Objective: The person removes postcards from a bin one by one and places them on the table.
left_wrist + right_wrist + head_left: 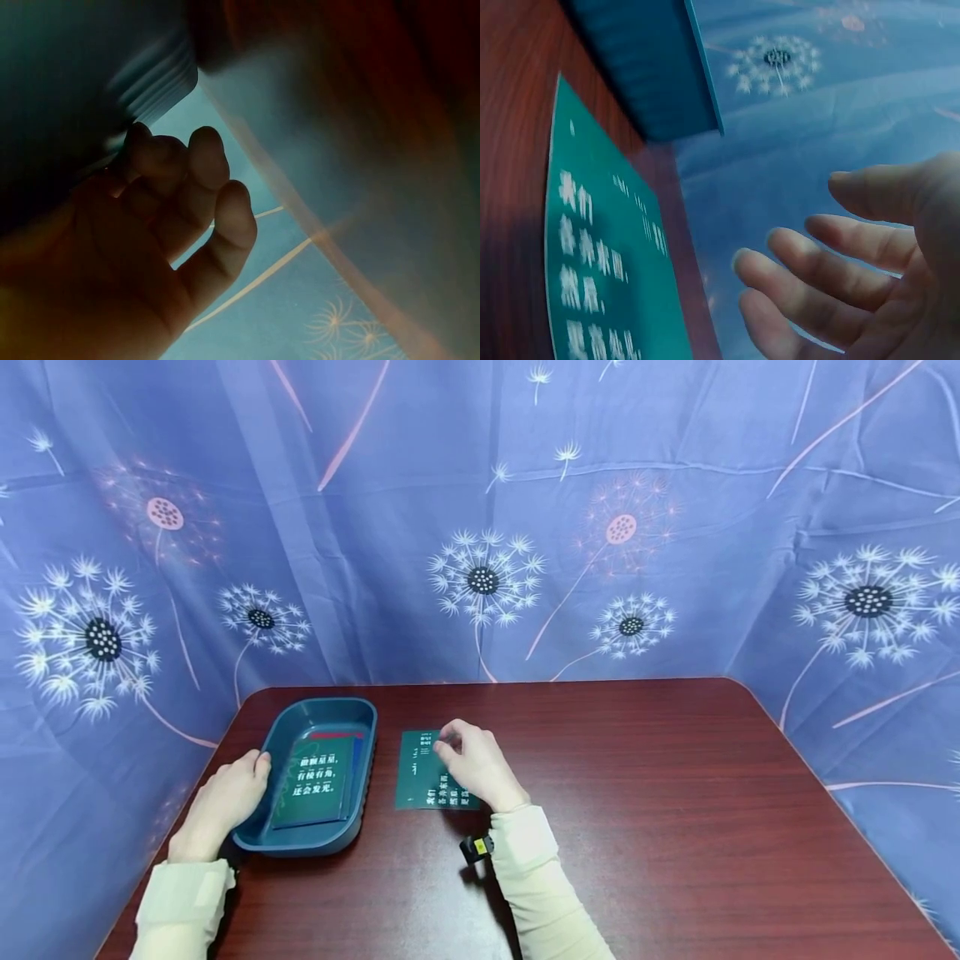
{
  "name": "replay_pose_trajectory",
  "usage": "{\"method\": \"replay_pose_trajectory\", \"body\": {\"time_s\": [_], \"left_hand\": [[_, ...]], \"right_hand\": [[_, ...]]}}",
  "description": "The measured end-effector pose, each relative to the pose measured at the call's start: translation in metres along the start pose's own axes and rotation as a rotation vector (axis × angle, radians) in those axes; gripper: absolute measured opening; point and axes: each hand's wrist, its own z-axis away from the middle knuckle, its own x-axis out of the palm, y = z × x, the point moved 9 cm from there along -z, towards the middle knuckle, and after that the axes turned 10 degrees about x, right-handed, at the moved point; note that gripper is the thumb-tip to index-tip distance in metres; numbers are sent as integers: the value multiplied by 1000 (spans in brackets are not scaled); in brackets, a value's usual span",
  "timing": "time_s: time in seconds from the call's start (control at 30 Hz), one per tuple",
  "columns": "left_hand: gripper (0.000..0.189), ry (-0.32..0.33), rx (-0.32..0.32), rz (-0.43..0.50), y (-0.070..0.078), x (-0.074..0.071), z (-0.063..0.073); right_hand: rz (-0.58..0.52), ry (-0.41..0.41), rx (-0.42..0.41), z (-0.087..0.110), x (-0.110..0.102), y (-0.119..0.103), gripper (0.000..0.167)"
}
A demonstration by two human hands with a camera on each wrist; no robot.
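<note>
On the left of the table stands a blue plastic tray with a small stack of cards in it. The top card is dark green with white Chinese writing. My left hand grips the tray's left rim; in the left wrist view the outer fingers curl loosely beside its ribbed wall. Right of the tray a single green card with white writing lies flat. My right hand hovers over this card's right part, hiding some of it. In the right wrist view its fingers are spread, holding nothing.
The dark red wooden table extends far to the right. A blue cloth with dandelion prints hangs behind and at both sides. A small black device with a yellow mark sits at the right wrist.
</note>
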Motion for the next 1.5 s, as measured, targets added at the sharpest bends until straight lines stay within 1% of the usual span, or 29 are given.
{"method": "replay_pose_trajectory", "body": {"time_s": [0.1,0.2,0.33,0.43,0.5,0.6,0.7,0.8,0.9,0.93,1.0,1.13,1.2,1.27,1.33,1.4,1.5], "left_hand": [[55,8,6,2,1,-1,0],[54,14,5,5,-1,-1,2],[53,1,-7,7,-3,0,5],[53,0,-1,6,-1,0,3],[53,8,9,2,1,0,2],[51,8,-1,7,0,2,3],[51,1,-12,12,-2,4,6],[50,3,-13,12,-2,5,7],[48,21,1,10,0,3,6],[48,27,5,9,1,2,5],[47,33,13,7,1,1,3],[49,16,10,-1,0,0,1],[50,9,9,-4,-1,1,2],[50,7,9,-4,0,1,3],[49,6,8,-2,1,1,2],[50,6,4,-1,1,1,2],[50,10,3,5,1,1,0]], "right_hand": [[25,10,-41,3,6,-15,13],[55,-4,-71,7,16,-30,17],[88,-33,-118,15,32,-47,21],[127,-17,-168,21,41,-61,19],[143,-6,-198,22,47,-69,14],[165,-18,-234,22,60,-78,13],[166,-54,-244,19,75,-84,16],[194,-77,-258,16,88,-92,16],[261,-73,-283,13,99,-100,12],[298,-63,-297,12,103,-103,12],[399,-30,-326,10,111,-107,10],[613,36,-398,9,133,-117,9],[690,40,-409,8,145,-118,10],[769,29,-381,5,155,-115,13],[844,15,-331,-2,162,-109,18],[925,-5,-270,-8,170,-103,28],[1038,-61,-156,-18,180,-93,48]]}}
